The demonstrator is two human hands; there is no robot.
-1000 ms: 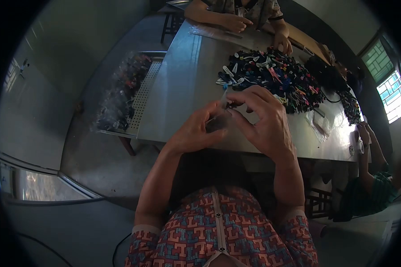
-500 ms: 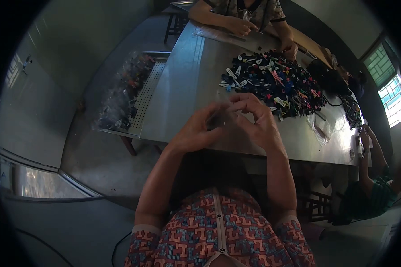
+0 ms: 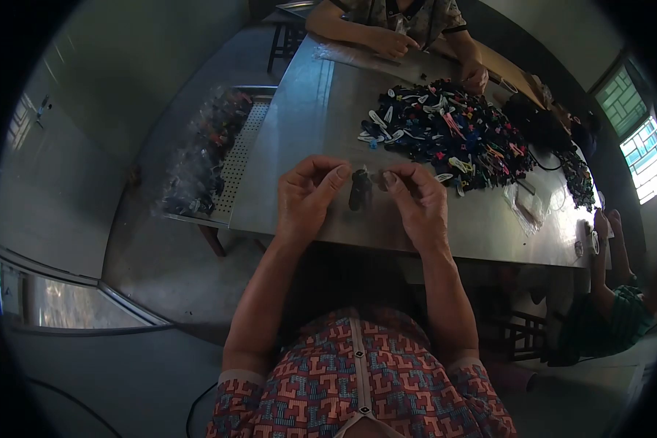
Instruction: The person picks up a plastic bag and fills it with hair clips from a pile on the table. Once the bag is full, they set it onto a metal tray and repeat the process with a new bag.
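Over the near side of the table (image 3: pixel 292 146), just short of the heap (image 3: pixel 445 139) of hair clips, your hands have drawn apart; a moment ago their fingers met. Your left hand (image 3: pixel 299 201) pinches one side of what looks like a small bag (image 3: pixel 373 191) between thumb and forefinger, and your right hand (image 3: pixel 425 208) seems to pinch the other side. That parting leaves the bag held up between you, its contents uncovered by your fingers.

The bag is thin and see-through, so its edges are hard to trace. Close to your left fingertips hangs a dark piece (image 3: pixel 357 193), long, upright and rounded at its lower end, with a pale glint near the top. Whether it is one clip or several, you cannot tell.
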